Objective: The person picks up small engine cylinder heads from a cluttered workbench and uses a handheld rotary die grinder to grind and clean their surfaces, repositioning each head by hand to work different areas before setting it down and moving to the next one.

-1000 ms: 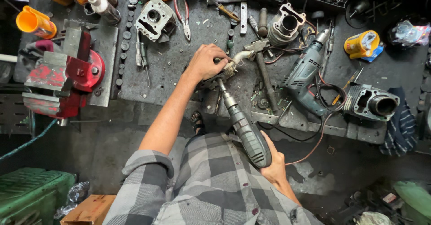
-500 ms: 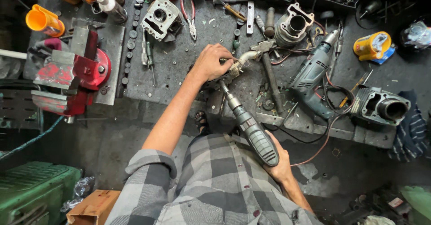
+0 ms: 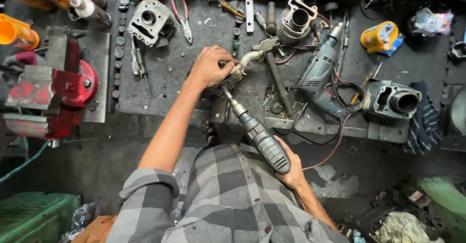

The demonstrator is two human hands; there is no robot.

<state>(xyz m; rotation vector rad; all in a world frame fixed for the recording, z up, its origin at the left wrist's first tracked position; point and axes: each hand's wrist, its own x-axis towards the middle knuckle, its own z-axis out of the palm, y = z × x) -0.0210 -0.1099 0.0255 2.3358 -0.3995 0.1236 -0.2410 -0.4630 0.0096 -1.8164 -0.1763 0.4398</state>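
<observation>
Grimy steel bench (image 3: 194, 78) — L hand (image 3: 209, 67) pins curved metal pipe (image 3: 248, 57).

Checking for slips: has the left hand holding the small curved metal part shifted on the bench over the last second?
No. The left hand stays clamped on the small curved metal part, just left of the grey electric drill.

A repair workshop for small engines is being shown. A grimy metal bench (image 3: 194, 78) is being crowded with engine cylinders (image 3: 392, 99), an electric drill (image 3: 318, 75) toward two o'clock, pliers (image 3: 183, 17) at twelve o'clock, and loose nuts. A red bench vise (image 3: 53, 90) is being seen at nine o'clock.
</observation>
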